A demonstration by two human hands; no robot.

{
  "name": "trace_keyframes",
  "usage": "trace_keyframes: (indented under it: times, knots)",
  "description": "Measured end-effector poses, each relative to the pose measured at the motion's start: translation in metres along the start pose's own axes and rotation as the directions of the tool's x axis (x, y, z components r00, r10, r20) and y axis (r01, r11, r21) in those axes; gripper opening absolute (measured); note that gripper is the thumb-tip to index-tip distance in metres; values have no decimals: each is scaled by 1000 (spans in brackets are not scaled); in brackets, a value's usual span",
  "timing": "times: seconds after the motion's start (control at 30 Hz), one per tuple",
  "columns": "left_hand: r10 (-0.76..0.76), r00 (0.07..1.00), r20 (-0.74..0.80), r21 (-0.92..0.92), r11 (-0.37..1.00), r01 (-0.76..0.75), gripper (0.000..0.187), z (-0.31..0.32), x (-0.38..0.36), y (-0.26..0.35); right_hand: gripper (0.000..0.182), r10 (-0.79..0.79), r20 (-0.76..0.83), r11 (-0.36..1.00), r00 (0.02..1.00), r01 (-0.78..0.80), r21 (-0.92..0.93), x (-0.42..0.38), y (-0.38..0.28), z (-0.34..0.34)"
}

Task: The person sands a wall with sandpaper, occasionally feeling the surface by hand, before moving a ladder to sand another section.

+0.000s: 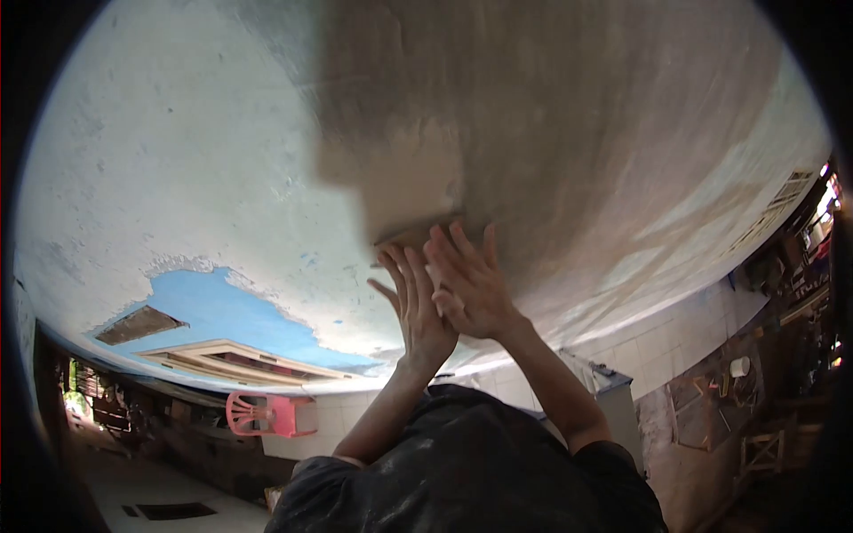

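Note:
My left hand (413,306) and my right hand (475,289) are raised side by side against the plastered wall (569,133), backs toward me. Under their fingertips shows the dark straight edge of a thin flat scraper (416,233), pressed on the surface; most of it is hidden by the hands. The fingers of both hands are stretched along it and partly spread, and the right thumb is bent in. Directly above the scraper's edge is a smooth lighter-brown patch (413,173). Grey-brown coating covers the wall around and above it.
Pale, rough old coating (204,133) lies to the left, with a bright blue painted area (222,302) by a vent opening (240,362). A pink plastic chair (280,415) stands on the lower left. At right are a grey cabinet (622,409) and wooden frames (702,413).

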State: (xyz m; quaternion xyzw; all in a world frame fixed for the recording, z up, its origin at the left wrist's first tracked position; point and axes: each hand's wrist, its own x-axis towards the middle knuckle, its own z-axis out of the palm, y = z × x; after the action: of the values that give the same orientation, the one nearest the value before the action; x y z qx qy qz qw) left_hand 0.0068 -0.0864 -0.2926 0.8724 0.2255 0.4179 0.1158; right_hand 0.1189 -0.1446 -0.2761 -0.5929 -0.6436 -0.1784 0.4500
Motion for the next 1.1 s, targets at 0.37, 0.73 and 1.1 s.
trace_keyframes:
  times: [0.37, 0.73, 1.1]
  knots:
    - [-27, 999, 42, 234, 972, 17, 100, 28, 4, -9, 30, 821, 44, 495, 569, -747, 444, -143, -13, 1]
    - [293, 854, -430, 190, 954, -232, 23, 28, 7, -44, 24, 979, 43, 179, 201, -937, 299, -212, -5, -43]
    - [-126, 861, 493, -461, 801, 381, 14, 9, -34, 27, 52, 878, 198, 338, 435, -858, 386, -199, -11, -44]
